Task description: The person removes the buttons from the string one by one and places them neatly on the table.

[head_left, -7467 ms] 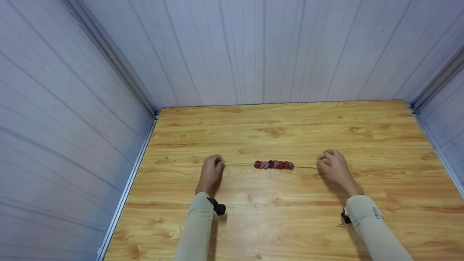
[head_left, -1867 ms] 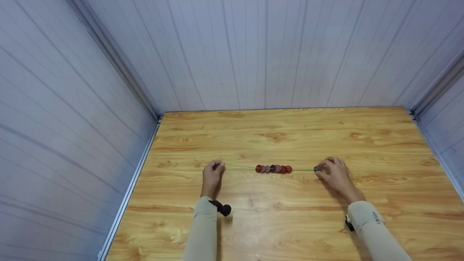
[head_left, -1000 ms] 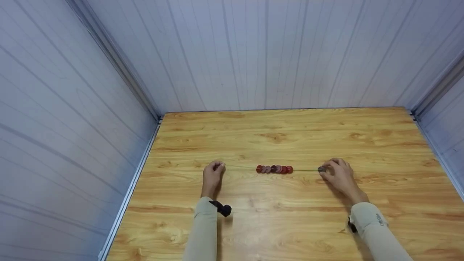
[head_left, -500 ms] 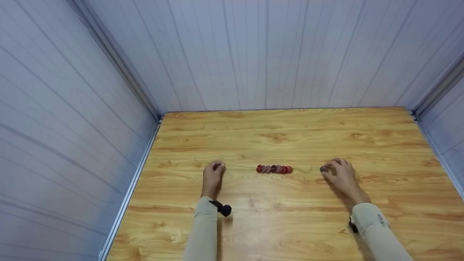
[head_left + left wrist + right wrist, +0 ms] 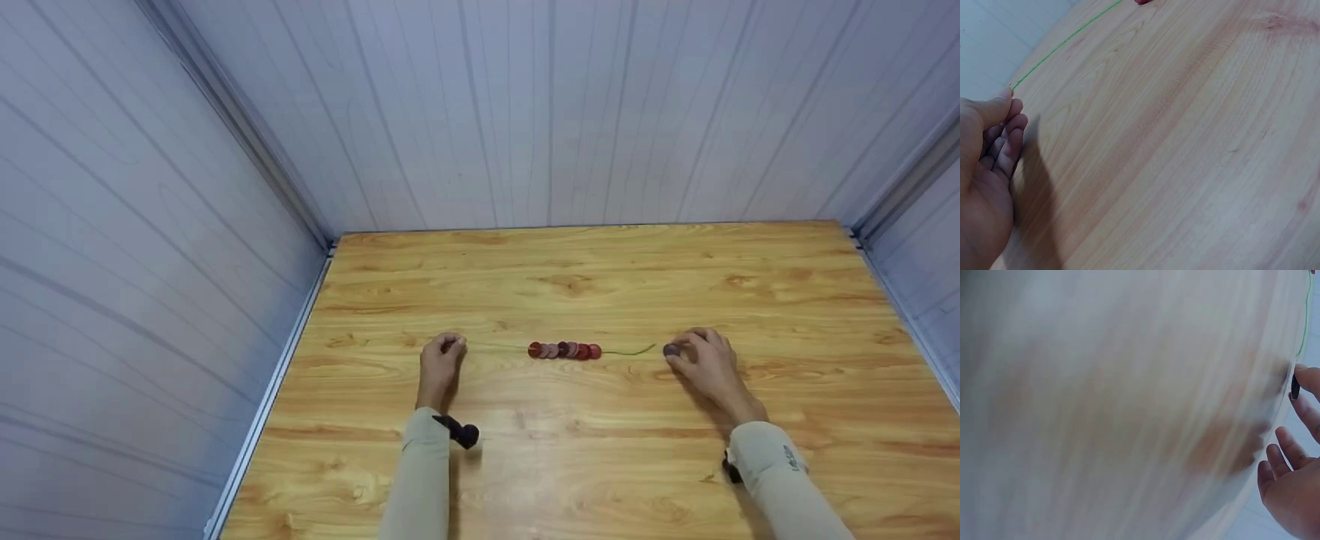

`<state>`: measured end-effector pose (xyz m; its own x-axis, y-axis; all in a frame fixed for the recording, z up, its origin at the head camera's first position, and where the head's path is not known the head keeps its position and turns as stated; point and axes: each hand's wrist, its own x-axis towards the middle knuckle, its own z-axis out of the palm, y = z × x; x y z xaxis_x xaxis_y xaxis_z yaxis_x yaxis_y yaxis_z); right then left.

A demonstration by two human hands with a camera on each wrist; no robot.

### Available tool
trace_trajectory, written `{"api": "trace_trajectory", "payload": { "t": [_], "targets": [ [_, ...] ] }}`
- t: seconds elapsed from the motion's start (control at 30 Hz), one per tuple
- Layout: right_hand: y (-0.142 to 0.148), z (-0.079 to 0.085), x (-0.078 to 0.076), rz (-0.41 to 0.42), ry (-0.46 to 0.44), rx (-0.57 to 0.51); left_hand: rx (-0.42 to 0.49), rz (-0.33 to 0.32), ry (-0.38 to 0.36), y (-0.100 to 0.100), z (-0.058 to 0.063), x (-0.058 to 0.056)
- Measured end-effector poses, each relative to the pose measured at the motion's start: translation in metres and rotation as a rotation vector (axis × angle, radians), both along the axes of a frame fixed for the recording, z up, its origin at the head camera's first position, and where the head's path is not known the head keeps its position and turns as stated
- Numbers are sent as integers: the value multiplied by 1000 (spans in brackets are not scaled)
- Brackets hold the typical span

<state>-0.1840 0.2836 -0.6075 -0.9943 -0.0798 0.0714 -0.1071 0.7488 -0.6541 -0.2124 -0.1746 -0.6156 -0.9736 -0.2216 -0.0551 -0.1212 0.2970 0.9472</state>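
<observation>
A row of red, pink and dark round buttons [image 5: 564, 350] is threaded on a thin green string [image 5: 626, 352] near the middle of the table. My left hand [image 5: 439, 364] pinches the string's left end between thumb and fingertip; the left wrist view shows this string [image 5: 1067, 40] running up from the left hand [image 5: 988, 152]. My right hand [image 5: 709, 365] pinches a single dark grey button [image 5: 671, 349], seen edge-on as a black button [image 5: 1295, 385] in the right wrist view. The string's right end lies loose and curved, a small gap from that button.
The wood-grain table [image 5: 570, 285] has a pale panelled wall [image 5: 510, 112] behind it and another pale wall [image 5: 135, 300] on the left. A black wrist-worn device [image 5: 461, 433] sticks out from the left sleeve [image 5: 420, 480].
The dark grey button was at the row's right end, then slid right along the string with my right hand; it is now off the string, whose right end has gone slack. My left hand stays put.
</observation>
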Motion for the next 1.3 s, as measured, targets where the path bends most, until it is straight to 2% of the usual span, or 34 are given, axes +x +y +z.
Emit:
{"api": "trace_trajectory", "payload": {
  "t": [0.4,0.7,1.0,1.3],
  "targets": [
    [-12,7,2,28,2,-45,15,-5,3,0,0,1],
    [-34,16,1,49,21,-72,9,-18,12,0,2,3],
    [-63,23,1,104,134,-76,10,-5,13,1,0,2],
    [-92,25,6,168,205,-74,18,3,10,1,0,2]
  ]
}}
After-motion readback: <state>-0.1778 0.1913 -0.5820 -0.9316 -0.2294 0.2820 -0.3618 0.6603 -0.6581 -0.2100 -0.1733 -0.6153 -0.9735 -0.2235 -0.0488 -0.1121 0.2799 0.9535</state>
